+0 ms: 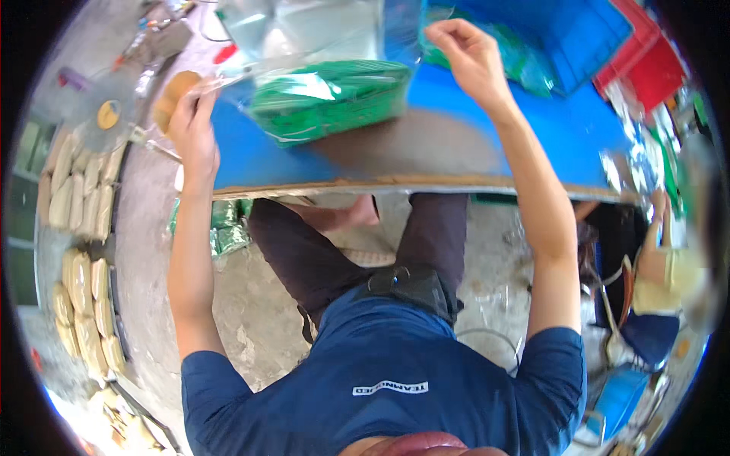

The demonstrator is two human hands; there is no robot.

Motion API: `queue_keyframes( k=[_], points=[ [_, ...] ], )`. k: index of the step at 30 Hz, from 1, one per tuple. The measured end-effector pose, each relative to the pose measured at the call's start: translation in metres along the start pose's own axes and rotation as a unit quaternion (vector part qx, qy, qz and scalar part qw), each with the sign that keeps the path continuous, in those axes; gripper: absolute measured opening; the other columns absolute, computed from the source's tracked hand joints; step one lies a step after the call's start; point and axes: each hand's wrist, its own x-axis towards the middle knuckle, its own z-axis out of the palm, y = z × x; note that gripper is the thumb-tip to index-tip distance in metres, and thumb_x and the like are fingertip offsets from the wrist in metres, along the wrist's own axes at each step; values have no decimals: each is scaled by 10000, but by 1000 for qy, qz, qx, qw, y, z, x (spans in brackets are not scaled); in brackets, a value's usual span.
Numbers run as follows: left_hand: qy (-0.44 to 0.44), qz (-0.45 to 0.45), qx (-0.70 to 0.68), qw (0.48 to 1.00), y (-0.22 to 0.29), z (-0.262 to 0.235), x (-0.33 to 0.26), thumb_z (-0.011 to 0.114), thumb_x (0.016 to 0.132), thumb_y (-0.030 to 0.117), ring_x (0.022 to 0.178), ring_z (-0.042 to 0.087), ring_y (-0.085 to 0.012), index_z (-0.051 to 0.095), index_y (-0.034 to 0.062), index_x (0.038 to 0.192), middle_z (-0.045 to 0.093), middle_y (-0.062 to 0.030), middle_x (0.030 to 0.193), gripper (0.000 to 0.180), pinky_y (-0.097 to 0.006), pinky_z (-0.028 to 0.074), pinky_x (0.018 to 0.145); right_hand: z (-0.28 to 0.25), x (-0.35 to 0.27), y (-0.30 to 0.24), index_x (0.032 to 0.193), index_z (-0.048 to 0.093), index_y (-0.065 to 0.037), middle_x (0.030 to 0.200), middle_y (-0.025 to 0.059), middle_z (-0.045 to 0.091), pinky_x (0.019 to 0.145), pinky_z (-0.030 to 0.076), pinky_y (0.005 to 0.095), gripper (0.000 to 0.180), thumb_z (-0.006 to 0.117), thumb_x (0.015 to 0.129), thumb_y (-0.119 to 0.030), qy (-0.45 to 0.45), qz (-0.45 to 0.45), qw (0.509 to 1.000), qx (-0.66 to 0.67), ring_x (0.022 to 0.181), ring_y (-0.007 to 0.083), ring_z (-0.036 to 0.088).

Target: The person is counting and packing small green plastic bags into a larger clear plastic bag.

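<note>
A clear plastic bag with a green packed bundle (331, 99) inside lies across the blue-topped table (258, 163) in front of me. My left hand (194, 125) is closed at the bag's left end, pinching the gathered clear film between thumb and fingers. Over to the right, my right hand (473, 61) is raised above the table with thumb and fingertips pressed together. Clear film reaches close to those fingertips, but whether they grip it I cannot make out. The bundle sits between my hands, slightly blurred, its wrapping wrinkled and shiny.
A blue crate (566, 38) with green packets stands at the back right, beside a red crate (646, 61). Clear plastic sheets (319, 26) lie at the table's far side. Tan sacks (80, 190) are stacked on the left floor. Another person's arm (658, 220) shows at right.
</note>
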Motion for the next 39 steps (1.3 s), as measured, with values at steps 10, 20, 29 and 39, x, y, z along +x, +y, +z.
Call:
queue_keyframes(
  k=[10, 20, 29, 39],
  points=[
    [-79, -116, -4, 990, -7, -9, -12, 597, 1009, 199, 979, 660, -153, 661, 30, 1032, 695, -66, 1041, 183, -303, 499, 913, -3, -11, 0, 986, 633, 21, 974, 69, 698, 824, 498, 265, 172, 580, 1007, -140, -90, 22, 995, 36, 906, 108, 620],
    [139, 33, -1, 990, -27, 77, 24, 406, 1077, 206, 630, 666, -216, 425, 13, 994, 570, -115, 817, 211, -312, 535, 594, 65, 25, 0, 921, 506, -18, 625, 28, 526, 493, 420, 287, 241, 443, 1048, -212, 175, 76, 977, 94, 515, 127, 509],
    [220, 102, 113, 964, -77, 51, -119, 470, 1065, 178, 557, 396, -60, 419, 44, 942, 424, 13, 684, 189, -229, 343, 500, 76, -131, 26, 813, 480, -89, 596, -42, 451, 408, 324, 220, 308, 546, 1044, -282, 67, 169, 971, 156, 481, 23, 421],
    [78, -133, 272, 950, -77, 12, -137, 566, 1027, 236, 534, 403, -91, 443, 38, 777, 433, -21, 625, 342, -293, 363, 486, 74, -161, 32, 750, 538, 20, 500, 35, 502, 412, 376, 305, 400, 518, 1039, -256, 14, 274, 961, -11, 436, 106, 517]
  ],
)
